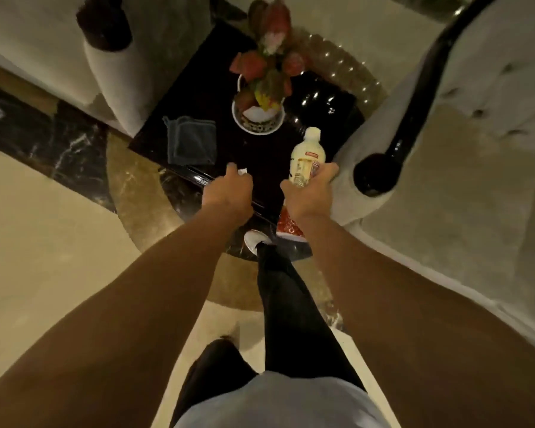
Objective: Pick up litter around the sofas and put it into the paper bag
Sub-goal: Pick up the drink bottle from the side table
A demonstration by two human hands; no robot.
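A white plastic bottle (305,156) with a printed label is in my right hand (306,196), which grips it by its lower end above the near right corner of a black glossy side table (322,103). My left hand (229,193) is closed over the table's front edge, and a small white scrap (242,172) shows at its fingertips. A red and white patterned wrapper (286,225) lies on the floor under my right wrist. No paper bag is in view.
A potted plant (260,115) with red leaves and a folded dark cloth (192,139) rest on the table. Pale sofas (476,118) with dark rolled arm ends flank it left and right. My legs and a white shoe (255,239) stand on the marble floor.
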